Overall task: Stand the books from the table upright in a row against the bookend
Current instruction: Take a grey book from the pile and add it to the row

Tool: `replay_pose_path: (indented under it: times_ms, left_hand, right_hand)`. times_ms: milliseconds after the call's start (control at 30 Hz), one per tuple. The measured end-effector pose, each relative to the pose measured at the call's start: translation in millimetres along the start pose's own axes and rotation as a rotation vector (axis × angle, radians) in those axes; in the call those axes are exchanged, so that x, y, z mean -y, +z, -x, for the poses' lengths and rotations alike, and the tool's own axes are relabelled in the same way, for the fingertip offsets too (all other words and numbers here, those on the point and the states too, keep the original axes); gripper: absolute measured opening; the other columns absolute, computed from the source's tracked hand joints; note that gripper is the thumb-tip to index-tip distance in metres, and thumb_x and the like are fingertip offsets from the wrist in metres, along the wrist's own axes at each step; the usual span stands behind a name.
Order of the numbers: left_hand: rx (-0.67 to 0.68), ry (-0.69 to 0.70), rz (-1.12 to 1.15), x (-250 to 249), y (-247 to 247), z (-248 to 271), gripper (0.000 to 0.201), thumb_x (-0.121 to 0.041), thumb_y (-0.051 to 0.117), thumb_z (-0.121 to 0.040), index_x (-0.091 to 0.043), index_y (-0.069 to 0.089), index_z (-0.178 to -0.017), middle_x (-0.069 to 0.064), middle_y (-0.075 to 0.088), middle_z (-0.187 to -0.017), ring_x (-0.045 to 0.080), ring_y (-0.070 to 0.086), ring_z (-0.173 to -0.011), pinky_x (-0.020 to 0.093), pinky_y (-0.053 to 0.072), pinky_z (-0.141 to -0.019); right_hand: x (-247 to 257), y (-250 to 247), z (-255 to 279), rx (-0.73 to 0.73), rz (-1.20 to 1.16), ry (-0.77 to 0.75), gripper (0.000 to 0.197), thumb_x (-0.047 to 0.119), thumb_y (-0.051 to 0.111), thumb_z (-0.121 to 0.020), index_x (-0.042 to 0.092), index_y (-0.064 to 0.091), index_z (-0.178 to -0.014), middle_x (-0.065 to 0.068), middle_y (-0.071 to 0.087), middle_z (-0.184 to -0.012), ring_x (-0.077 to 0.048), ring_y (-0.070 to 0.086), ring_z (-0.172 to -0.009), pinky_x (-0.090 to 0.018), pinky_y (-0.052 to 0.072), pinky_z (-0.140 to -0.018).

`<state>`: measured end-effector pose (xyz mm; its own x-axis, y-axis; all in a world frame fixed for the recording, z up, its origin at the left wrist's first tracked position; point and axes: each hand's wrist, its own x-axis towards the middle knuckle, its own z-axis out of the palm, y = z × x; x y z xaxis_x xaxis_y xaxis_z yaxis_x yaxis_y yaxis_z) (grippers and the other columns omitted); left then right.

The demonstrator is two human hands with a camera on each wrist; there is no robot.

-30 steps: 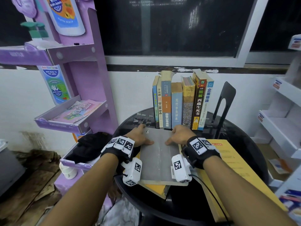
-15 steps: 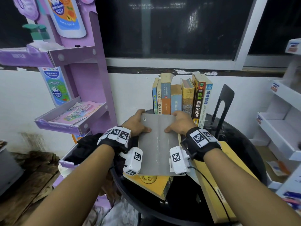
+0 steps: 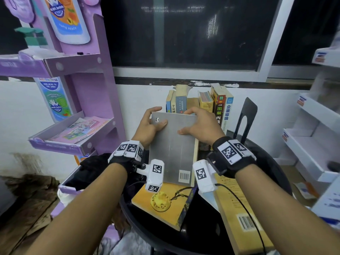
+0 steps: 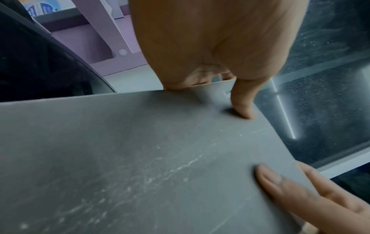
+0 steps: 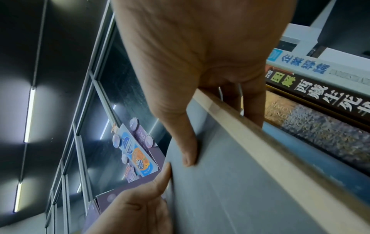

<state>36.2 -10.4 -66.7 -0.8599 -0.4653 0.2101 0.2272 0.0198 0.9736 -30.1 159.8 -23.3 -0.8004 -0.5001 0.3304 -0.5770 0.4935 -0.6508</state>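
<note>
The grey book is up off the worktop, held in both hands above the yellow book that lies flat near the front edge. Its long axis runs front-to-back, far end tipped up toward the row of standing books at the back edge, barcode end nearest the person.

Left hand grips the far-left corner: thumb pressed flat on the cover, other fingers curled round behind the edge (the left wrist view shows the thumb tip bearing on the cover, the rest hidden). Right hand pinches the far-right corner, thumb on the cover, fingers wrapped over the page edge and down the far side, per the right wrist view. Neither hand is spread; both clamp the book.

What the next move likely turns on: the bookend stands at the back right of the worktop, w/ a gap between it and the nearest standing book, the white-spined one. The grey book sits in front of the row's left-centre, so the free slot lies away and to the right of the fingers. The right hand is nearer that gap. The book prob. needs to rotate so its long axis goes vertical, spine facing the person, then slide in beside the row.

A second yellow book lies flat along the right front edge, not yet stood.
</note>
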Motion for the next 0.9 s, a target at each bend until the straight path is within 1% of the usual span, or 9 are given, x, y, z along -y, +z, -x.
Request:
replay_pose_path:
  times_ms: [133, 300, 400, 467, 533, 600, 667, 767, 900]
  left_hand:
    - [-0.012, -0.019, 0.092, 3.8, -2.0, -0.6, 0.044, -0.012, 0.063, -0.09, -0.027, 0.05, -0.129, 0.013, 0.065, -0.104, 0.025, 0.065, -0.084, 0.033, 0.056, -0.067]
    - [-0.025, -0.06, 0.176, 9.2, -1.6, 1.1, 0.043, -0.013, 0.064, -0.088, -0.005, 0.051, -0.127, 0.018, 0.067, -0.114, 0.03, 0.066, -0.093, 0.042, 0.056, -0.081]
    - [0.011, -0.055, 0.19, 10.0, -2.2, 4.3, 0.038, -0.013, 0.062, -0.089, -0.006, 0.052, -0.125, 0.017, 0.068, -0.113, 0.028, 0.068, -0.093, 0.04, 0.057, -0.077]
    - [0.039, -0.046, 0.204, 9.1, -2.6, 5.7, 0.038, -0.012, 0.062, -0.089, -0.007, 0.052, -0.125, 0.015, 0.069, -0.11, 0.026, 0.069, -0.09, 0.037, 0.057, -0.073]
    - [0.062, -0.033, 0.22, 8.5, -2.6, 7.0, 0.042, -0.014, 0.064, -0.085, -0.006, 0.052, -0.124, 0.014, 0.069, -0.107, 0.026, 0.069, -0.088, 0.036, 0.057, -0.071]
    - [0.086, -0.026, 0.22, 9.0, -2.9, 8.1, 0.043, -0.016, 0.064, -0.084, -0.006, 0.052, -0.124, 0.014, 0.069, -0.108, 0.026, 0.069, -0.09, 0.036, 0.057, -0.072]
    - [0.099, -0.023, 0.213, 9.3, -3.1, 9.1, 0.04, -0.015, 0.062, -0.088, -0.006, 0.052, -0.125, 0.014, 0.069, -0.109, 0.026, 0.068, -0.092, 0.038, 0.057, -0.073]
    - [0.098, -0.02, 0.205, 9.0, -4.3, 8.9, 0.045, -0.02, 0.064, -0.084, -0.008, 0.053, -0.125, 0.012, 0.07, -0.108, 0.025, 0.068, -0.093, 0.038, 0.057, -0.074]
    - [0.115, -0.034, 0.184, 6.5, -4.0, 8.5, 0.042, -0.018, 0.062, -0.087, -0.008, 0.053, -0.128, 0.015, 0.068, -0.113, 0.027, 0.067, -0.095, 0.039, 0.057, -0.077]
  right_hand:
    - [3.5, -6.6, 2.5, 0.047, 0.004, -0.069, 0.053, 0.031, 0.087, -0.066, 0.025, 0.065, -0.114, 0.005, 0.061, -0.103, -0.013, 0.055, -0.091, -0.024, 0.048, -0.073]
    - [4.9, -10.7, 1.3, 0.111, 0.023, -0.142, 0.053, 0.033, 0.083, -0.071, 0.033, 0.065, -0.12, 0.007, 0.064, -0.119, -0.008, 0.054, -0.101, -0.023, 0.043, -0.081]
    - [4.9, -14.7, 2.0, 0.173, 0.005, -0.158, 0.051, 0.032, 0.079, -0.075, 0.036, 0.063, -0.124, 0.009, 0.061, -0.123, -0.006, 0.054, -0.104, -0.022, 0.047, -0.077]
    - [6.0, -19.2, 2.8, 0.224, -0.025, -0.148, 0.051, 0.031, 0.078, -0.076, 0.036, 0.062, -0.125, 0.009, 0.06, -0.123, -0.01, 0.058, -0.104, -0.024, 0.053, -0.075]
    - [8.4, -22.2, 3.7, 0.275, -0.021, -0.145, 0.055, 0.032, 0.079, -0.076, 0.037, 0.059, -0.127, 0.009, 0.056, -0.125, -0.013, 0.058, -0.106, -0.031, 0.056, -0.081]
    - [11.2, -21.9, 4.5, 0.323, 0.028, -0.16, 0.062, 0.034, 0.079, -0.075, 0.04, 0.054, -0.132, 0.009, 0.054, -0.127, -0.013, 0.058, -0.106, -0.031, 0.055, -0.084]
    - [14.1, -19.9, 5.4, 0.357, 0.069, -0.167, 0.069, 0.033, 0.079, -0.076, 0.04, 0.048, -0.137, 0.008, 0.054, -0.128, -0.012, 0.059, -0.102, -0.028, 0.055, -0.081]
    - [17.1, -17.3, 6.9, 0.367, 0.088, -0.164, 0.071, 0.027, 0.077, -0.078, 0.04, 0.044, -0.14, 0.005, 0.055, -0.127, -0.015, 0.062, -0.097, -0.035, 0.059, -0.076]
    - [16.8, -14.9, 9.8, 0.319, 0.08, -0.185, 0.068, 0.02, 0.074, -0.081, 0.034, 0.046, -0.141, 0.004, 0.053, -0.136, -0.01, 0.059, -0.099, -0.019, 0.049, -0.078]
